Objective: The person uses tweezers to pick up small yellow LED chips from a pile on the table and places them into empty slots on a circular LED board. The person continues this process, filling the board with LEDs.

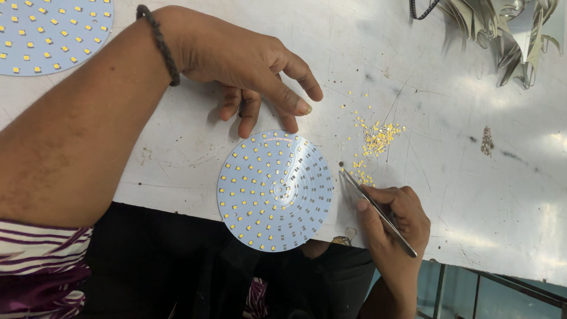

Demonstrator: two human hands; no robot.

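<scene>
A round pale-blue circuit board (274, 189) dotted with small yellow chips lies at the table's near edge, partly overhanging it. My right hand (393, 221) grips metal tweezers (378, 210) whose tip sits just off the board's right rim, with a tiny chip at the tip. My left hand (248, 65) rests on the table above the board with fingers spread, fingertips at the board's upper rim, holding nothing. A dark braided band circles that wrist. Loose yellow chips (375, 139) lie scattered in a small heap right of the board.
A second round board (47, 29) with yellow chips lies at the top left. Shiny metal strips (508, 29) are piled at the top right. The white table (472, 177) is scratched and spotted; its near edge runs under the board.
</scene>
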